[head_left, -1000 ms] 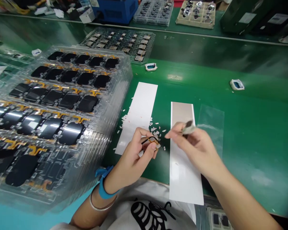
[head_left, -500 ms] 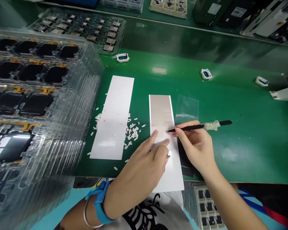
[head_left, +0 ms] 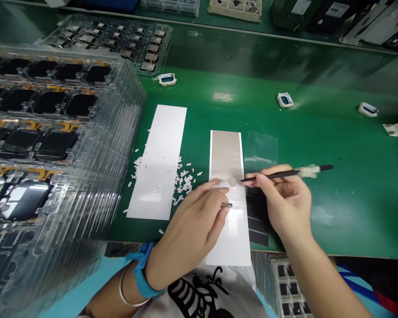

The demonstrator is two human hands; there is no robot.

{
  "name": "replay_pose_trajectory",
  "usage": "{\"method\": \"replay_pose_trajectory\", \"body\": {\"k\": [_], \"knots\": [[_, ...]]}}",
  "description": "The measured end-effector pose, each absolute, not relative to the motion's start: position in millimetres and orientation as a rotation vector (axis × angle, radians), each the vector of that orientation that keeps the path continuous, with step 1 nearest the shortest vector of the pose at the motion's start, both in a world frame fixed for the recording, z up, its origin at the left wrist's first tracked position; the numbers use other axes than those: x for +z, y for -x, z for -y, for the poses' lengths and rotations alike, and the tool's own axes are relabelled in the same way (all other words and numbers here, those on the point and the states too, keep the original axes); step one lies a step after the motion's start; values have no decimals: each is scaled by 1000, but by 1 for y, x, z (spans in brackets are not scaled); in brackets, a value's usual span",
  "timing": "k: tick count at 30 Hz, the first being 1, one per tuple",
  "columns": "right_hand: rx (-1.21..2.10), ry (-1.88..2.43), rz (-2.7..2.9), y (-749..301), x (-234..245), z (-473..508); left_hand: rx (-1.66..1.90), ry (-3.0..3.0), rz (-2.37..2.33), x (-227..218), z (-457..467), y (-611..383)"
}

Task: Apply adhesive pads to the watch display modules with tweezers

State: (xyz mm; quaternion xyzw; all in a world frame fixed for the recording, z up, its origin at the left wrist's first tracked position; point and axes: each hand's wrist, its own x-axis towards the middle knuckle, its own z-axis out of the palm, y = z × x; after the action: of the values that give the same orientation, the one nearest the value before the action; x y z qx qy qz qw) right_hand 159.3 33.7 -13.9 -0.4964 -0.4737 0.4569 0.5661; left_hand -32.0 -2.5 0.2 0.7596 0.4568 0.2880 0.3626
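A long white sheet (head_left: 230,238) lies in front of me, with a beige-grey area over its far part. My left hand (head_left: 194,216) rests on its left side, index finger stretched out on the surface and nothing held. Slim black tweezers (head_left: 280,175), wrapped in whitish material near the far end, are pinched in my right hand (head_left: 287,201). Their pointed tip is at the sheet's right side, around the near end of the beige area. What lies right at the tip is too small to make out. Dark strips (head_left: 257,216) show beside the sheet, under a clear film (head_left: 261,148).
A second white sheet (head_left: 155,176) lies left, amid small white scraps (head_left: 185,182). Tall stacked clear trays (head_left: 96,145) holding black screens border the left side. Small white frames (head_left: 285,100) sit farther back. Another parts tray (head_left: 146,48) is at the back left.
My right hand and the tweezers have shifted right, with the tip now near the sheet's right edge. The near end of the sheet has swung slightly left. My left fingers are drawn closer together.
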Motion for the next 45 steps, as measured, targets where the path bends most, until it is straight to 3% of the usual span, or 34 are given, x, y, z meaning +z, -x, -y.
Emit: {"method": "replay_pose_trajectory", "body": {"k": [5, 8, 45], "knots": [[905, 1128, 978, -150, 0, -25, 948, -1174, -1023, 2, 1, 37], [861, 1077, 978, -133, 6, -15, 955, -1011, -898, 2, 1, 35], [792, 994, 1005, -93, -8, 3, 1175, -894, -869, -10, 10, 25]]}}
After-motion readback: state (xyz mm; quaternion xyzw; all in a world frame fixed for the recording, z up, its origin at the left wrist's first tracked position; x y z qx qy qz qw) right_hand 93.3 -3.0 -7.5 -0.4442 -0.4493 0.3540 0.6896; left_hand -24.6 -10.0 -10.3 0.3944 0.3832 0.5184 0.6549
